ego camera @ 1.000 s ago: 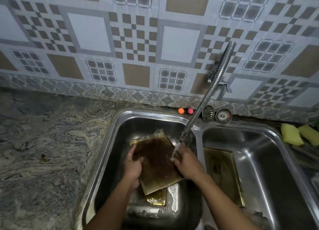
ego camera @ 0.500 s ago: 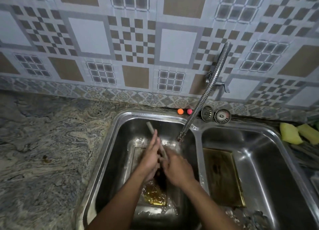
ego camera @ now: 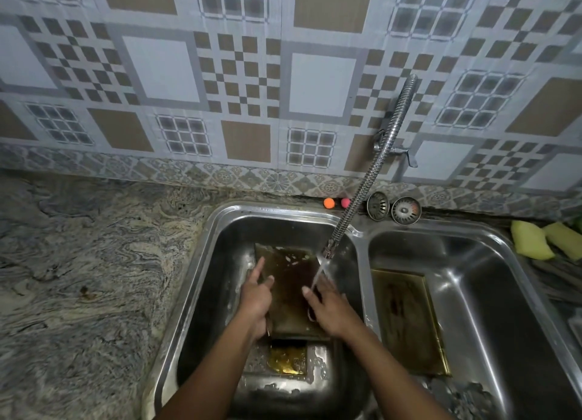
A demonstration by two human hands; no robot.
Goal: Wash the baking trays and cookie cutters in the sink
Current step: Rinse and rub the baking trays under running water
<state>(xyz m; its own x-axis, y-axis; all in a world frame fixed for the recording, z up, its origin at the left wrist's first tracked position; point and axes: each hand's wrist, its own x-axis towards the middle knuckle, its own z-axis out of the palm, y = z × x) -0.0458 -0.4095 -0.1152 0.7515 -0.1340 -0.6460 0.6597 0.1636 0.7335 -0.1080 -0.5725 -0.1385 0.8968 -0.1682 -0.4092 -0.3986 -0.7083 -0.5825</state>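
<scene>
Stainless steel double sink (ego camera: 362, 262) sat in a swirly granite counter (ego camera: 78, 278), w/ a patterned tile wall (ego camera: 157, 73) behind. The baking tray (ego camera: 291, 296), dark brown & wet, was in the left bowl, held up off the bottom under the water stream (ego camera: 318, 273) from a flexible metal hose tap (ego camera: 371, 167). The stream landed on the tray's right side, just by the right hand (ego camera: 332, 311).

Left hand (ego camera: 255, 300) gripped the tray's left edge. Its thumb lay on the top face, its index finger ran straight along the edge, and the other fingers were tucked under, out of sight. Right hand gripped the right edge, thumb on the face, fingers curled round the rim under the stream.

Below the held tray, at the bottom of the same bowl, part of a gold tray (ego camera: 288, 359) showed, w/ suds around it.

In the right bowl a second tray (ego camera: 406, 318), gold-rimmed & stained brown, lay flat next to the divider. Near its front end was a heap of small metal bits (ego camera: 456, 394), too dim to tell if they were cookie cutters.

On the back ledge, btwn wall & sink, sat an orange ball (ego camera: 328, 203) & a pink ball (ego camera: 345, 202) just beside each other. Two round strainer plugs (ego camera: 406, 210) sat just right of the hose. Two yellow sponges (ego camera: 530, 240) lay at the counter's far right.
</scene>
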